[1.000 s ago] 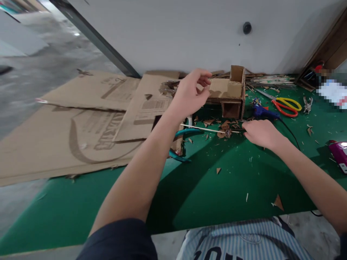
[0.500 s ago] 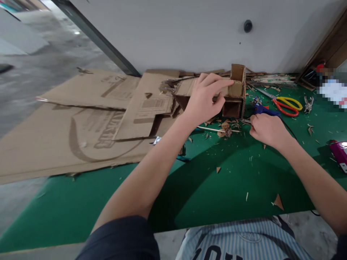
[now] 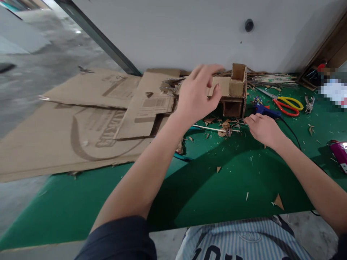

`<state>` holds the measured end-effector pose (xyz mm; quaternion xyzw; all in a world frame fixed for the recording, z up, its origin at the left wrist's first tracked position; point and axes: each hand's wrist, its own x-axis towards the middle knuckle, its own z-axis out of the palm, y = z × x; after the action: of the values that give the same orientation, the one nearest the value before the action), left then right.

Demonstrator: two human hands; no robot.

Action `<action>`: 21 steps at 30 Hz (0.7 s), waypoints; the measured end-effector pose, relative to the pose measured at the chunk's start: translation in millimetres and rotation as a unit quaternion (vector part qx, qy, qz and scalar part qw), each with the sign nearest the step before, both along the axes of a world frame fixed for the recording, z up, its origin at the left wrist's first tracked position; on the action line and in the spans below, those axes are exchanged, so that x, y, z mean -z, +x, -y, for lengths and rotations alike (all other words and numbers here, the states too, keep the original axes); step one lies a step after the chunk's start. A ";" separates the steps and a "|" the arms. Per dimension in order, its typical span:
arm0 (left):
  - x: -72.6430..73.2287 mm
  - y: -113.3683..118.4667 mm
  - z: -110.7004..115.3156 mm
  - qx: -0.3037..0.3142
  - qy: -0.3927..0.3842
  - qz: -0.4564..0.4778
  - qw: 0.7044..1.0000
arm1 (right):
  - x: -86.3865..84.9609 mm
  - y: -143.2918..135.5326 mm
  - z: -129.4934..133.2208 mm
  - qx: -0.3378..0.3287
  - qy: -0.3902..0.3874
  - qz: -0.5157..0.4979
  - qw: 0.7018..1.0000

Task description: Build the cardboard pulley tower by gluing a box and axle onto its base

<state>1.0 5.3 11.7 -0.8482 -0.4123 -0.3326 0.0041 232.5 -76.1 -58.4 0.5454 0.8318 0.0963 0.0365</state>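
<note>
My left hand [image 3: 199,92] is open over a small cardboard model [image 3: 240,92], with its fingers apart and curved and nothing in them. The model is a long flat-topped piece with a square, open-celled block at its right end. Close to the block's lower right corner, my right hand [image 3: 264,128] is closed low over the table. A thin metal tool [image 3: 243,124] pokes out a little from its fingertips; the rest is hidden by the fingers. Just left of it lie round brown discs [image 3: 223,129] with a thin wooden stick [image 3: 207,128] among scraps.
Large cardboard sheets [image 3: 92,130] cover the left side of the green table [image 3: 200,195]. A blue glue gun [image 3: 267,111], red-and-yellow scissors [image 3: 288,104], small pliers [image 3: 309,104] and a purple device [image 3: 339,153] lie right. Thin sticks [image 3: 273,80] lie along the wall.
My left hand has lifted off the model's top and moved slightly left. My right hand has shifted a little left, so less of the metal tool shows.
</note>
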 end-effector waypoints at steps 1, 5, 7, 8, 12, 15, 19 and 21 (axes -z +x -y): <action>-7.9 -2.0 4.4 -0.007 -0.014 0.000 1.000 | 2.8 0.6 -1.0 0.001 0.007 -0.006 1.000; -32.3 -6.3 22.0 0.054 -0.124 -0.134 0.982 | 8.6 1.3 -2.5 0.000 0.016 -0.026 1.000; -28.7 -7.0 27.9 0.093 -0.199 -0.247 0.944 | 8.4 -0.3 -1.1 -0.005 0.020 -0.034 0.999; -21.9 -7.5 30.0 0.104 -0.227 -0.298 0.921 | 8.0 -2.0 0.0 -0.006 0.022 -0.044 0.999; 21.3 -11.4 36.3 0.098 -0.233 -0.393 0.884 | 9.5 -14.8 5.3 -0.040 0.004 -0.137 0.990; 41.9 -13.9 40.6 0.073 -0.174 -0.411 0.892 | 14.1 -25.5 7.5 -0.073 -0.023 -0.181 0.981; 38.1 -9.6 44.2 0.075 -0.116 -0.398 0.907 | 16.5 -29.3 9.6 -0.063 -0.049 -0.228 0.970; 30.4 -3.9 45.8 0.066 -0.101 -0.391 0.912 | 13.9 -27.1 11.4 -0.058 -0.048 -0.276 0.958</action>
<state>-2.9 -40.5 -18.7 -0.9315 -0.3525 0.0696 0.0572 205.4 -87.5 -72.4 0.4990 0.8435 -0.0961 -0.1740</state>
